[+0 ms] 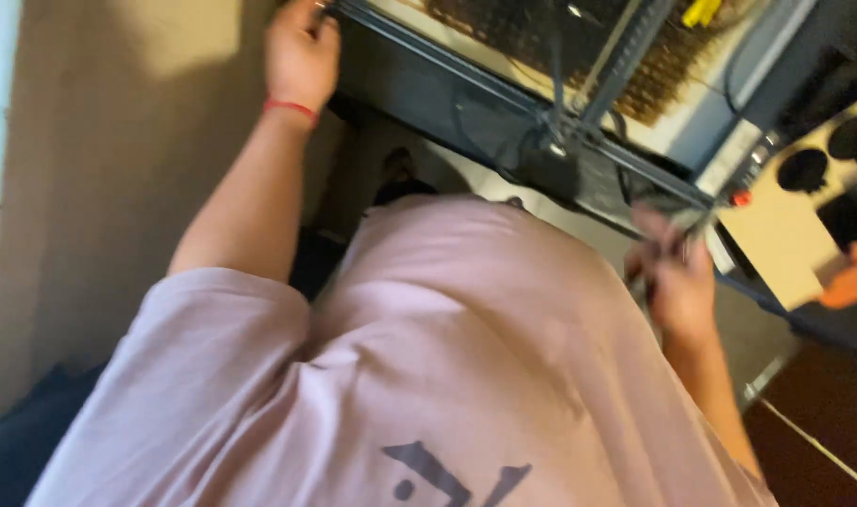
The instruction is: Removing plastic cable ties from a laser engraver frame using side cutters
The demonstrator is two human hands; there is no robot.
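Two hands are seen at opposite ends of a dark metal frame [466,94], which runs diagonally across the upper part of the head view. The left hand [302,52] is closed over the frame's upper-left corner, the fingers curled round the edge; a red band [290,108] is worn at that wrist. Judged from the spread of the arms, the frame is being held at both ends so that it is steadied or kept level. The right hand [677,272] is found at the frame's lower-right end, close to a small red knob [740,198]. Its fingers are blurred; something thin appears to be pinched between them, but whether it is the frame rail or a separate item cannot be told.

Within the frame a brown honeycomb bed [532,47] is visible, crossed by a dark rail [626,66] that carries a black block [550,169] near the front edge. A yellow object [701,11] lies at the top margin. To the right, a tan board [795,225] with round cut-outs is set just beside the frame, and an orange item [856,277] is cut off by the right edge.

Much of the lower view is blocked by the person's pink shirt [447,357], so the front of the frame below the torso is hidden. The left fingertips are cropped by the top margin. The view is tilted and motion-blurred, and fine detail at the right end is not legible.
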